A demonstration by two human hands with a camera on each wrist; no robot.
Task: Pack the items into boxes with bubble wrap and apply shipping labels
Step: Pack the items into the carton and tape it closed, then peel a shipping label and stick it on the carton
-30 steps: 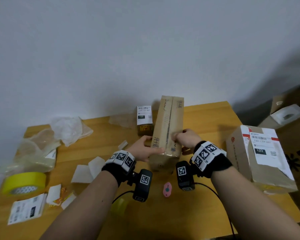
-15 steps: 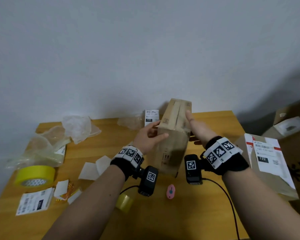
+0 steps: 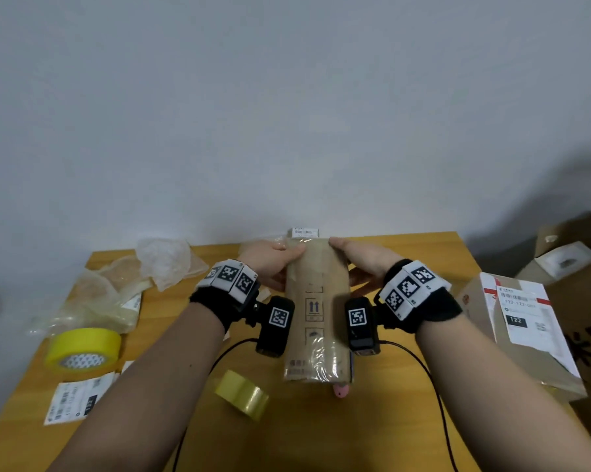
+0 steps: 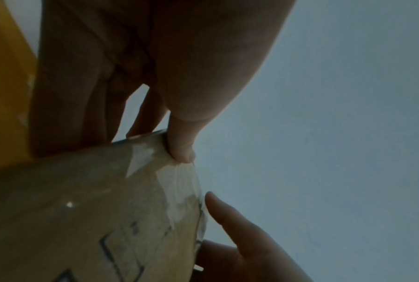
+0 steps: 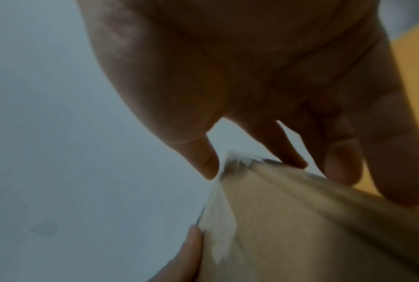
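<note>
- Since the earlier frame, the tall cardboard box (image 3: pixel 316 311) has been turned so a broad taped face with printed arrows looks at the camera; before, a narrow seamed face showed.
- Left hand (image 3: pixel 270 264) and right hand (image 3: pixel 362 260) clasp the box's upper end from opposite sides, thumbs laid over the top edge and fingers curled behind it.
- In the left wrist view the thumb presses a loose end of clear tape (image 4: pixel 179 183) at the top corner.
- That box stands on end near the middle of the table (image 3: pixel 321 430), between the two forearms.
- It is probably light and stiff, though the glossy tape may be slippery; holding it by the side faces near the top seems soundest.
- Counted: three boxes on the table, namely the held one, a labelled box (image 3: pixel 522 332) at the right and a small labelled box (image 3: pixel 306 232) behind.
- Two rolls of yellow tape: a large roll (image 3: pixel 83 349) and a small roll (image 3: pixel 243 398).
- One loose shipping label (image 3: pixel 77 398) lies front left, near crumpled plastic wrap (image 3: pixel 164 260).
</note>
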